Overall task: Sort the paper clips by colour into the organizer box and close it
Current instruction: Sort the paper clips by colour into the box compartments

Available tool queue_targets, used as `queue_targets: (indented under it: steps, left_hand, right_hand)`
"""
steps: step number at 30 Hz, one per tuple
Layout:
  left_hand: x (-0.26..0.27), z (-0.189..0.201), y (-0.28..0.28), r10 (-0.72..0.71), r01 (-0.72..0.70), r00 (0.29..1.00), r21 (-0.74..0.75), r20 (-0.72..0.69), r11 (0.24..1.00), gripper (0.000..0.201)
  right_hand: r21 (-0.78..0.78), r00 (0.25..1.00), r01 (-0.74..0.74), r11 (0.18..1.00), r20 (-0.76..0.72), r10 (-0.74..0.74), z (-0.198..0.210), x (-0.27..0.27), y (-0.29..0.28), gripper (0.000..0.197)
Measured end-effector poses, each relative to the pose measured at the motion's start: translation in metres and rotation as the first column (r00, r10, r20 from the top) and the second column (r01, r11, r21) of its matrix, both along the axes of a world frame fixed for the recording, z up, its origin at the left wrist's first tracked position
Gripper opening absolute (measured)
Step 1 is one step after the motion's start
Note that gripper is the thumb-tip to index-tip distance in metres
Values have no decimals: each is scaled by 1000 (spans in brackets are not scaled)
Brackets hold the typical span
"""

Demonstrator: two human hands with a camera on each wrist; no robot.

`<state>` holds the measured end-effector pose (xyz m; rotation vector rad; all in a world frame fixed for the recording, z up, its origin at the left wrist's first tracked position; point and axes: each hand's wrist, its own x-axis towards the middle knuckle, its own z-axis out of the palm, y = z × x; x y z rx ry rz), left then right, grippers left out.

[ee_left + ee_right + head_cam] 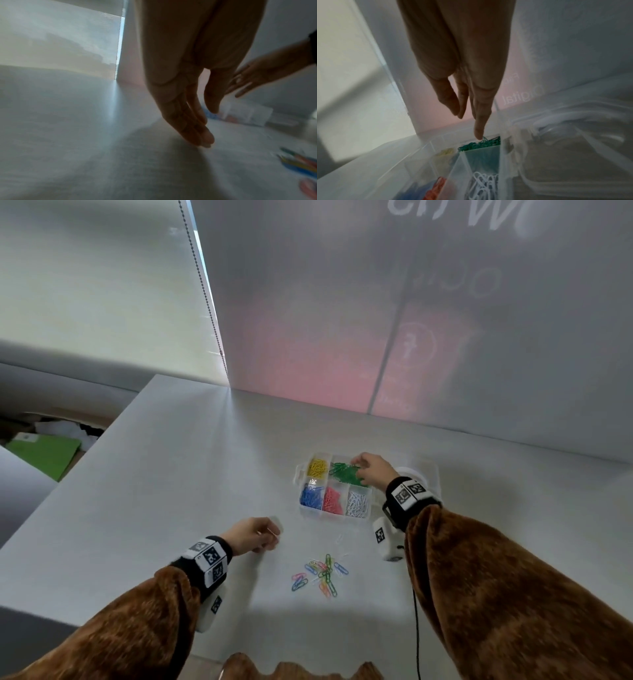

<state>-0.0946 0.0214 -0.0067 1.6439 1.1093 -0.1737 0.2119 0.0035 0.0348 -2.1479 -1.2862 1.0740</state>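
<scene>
The clear organizer box (306, 513) lies open on the white table, with yellow (318, 467), green (344, 472), blue (311, 497), pink (332, 500) and white (357, 504) paper clips each in a compartment of their own. My right hand (358, 467) reaches into the green compartment; its straight fingers (479, 133) touch the green clips (481, 144). My left hand (270, 537) is left of the box with its fingers (205, 139) straight and their tips on the table. A mixed pile of loose clips (320, 573) lies in front of the box.
The box's clear lid (428, 474) lies open to the right, behind my right wrist. A few white clips (339, 539) lie between box and pile. A black cable (416, 628) hangs by my right sleeve. The table's left edge (102, 436) drops to the floor.
</scene>
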Motion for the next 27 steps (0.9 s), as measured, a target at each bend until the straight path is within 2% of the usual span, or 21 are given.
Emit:
queue_targets:
  steps: [2,4,5,7,9,11,14,18,21,27]
  left_hand:
    - [2,-3,-8,-120,125,991,111,-57,986,14]
    - [5,-4,-18,-242,262,964,257,-109,930,31]
    - [7,-4,-25,-287,309,951,295,-118,904,41]
    - [11,-4,-39,-367,388,922,302,-125,871,60]
    - [14,-6,-50,-451,481,877,320,-167,816,77]
    - [19,-5,-57,-508,555,832,358,-224,751,89]
    - [28,-2,-61,-520,567,823,380,-228,731,96]
    - [36,-2,-60,-546,598,799,419,-251,683,93]
    - [38,-4,-61,-539,589,805,433,-246,683,91]
    - [44,-9,-65,-554,580,805,473,-212,663,84]
  right_hand:
    - [161,997,-35,986,76,23,8,-4,-19,26]
    - [309,994,-77,948,93,51,12,-16,-46,17]
    - [324,988,-135,936,111,104,13,-24,-61,14]
    - [223,941,-332,916,144,306,7,-39,-90,13]
    - [22,813,-541,841,268,517,-12,-50,-111,20]
    - [-88,704,-607,790,402,586,-31,-57,-122,38]
    - [-167,651,-586,793,486,583,-44,-68,-128,60]
    - [-109,706,-491,864,531,469,-45,-89,-141,59]
    - [-78,800,-447,891,410,438,-42,-103,-156,52]
    - [-158,850,-316,935,390,354,-45,-101,-164,79]
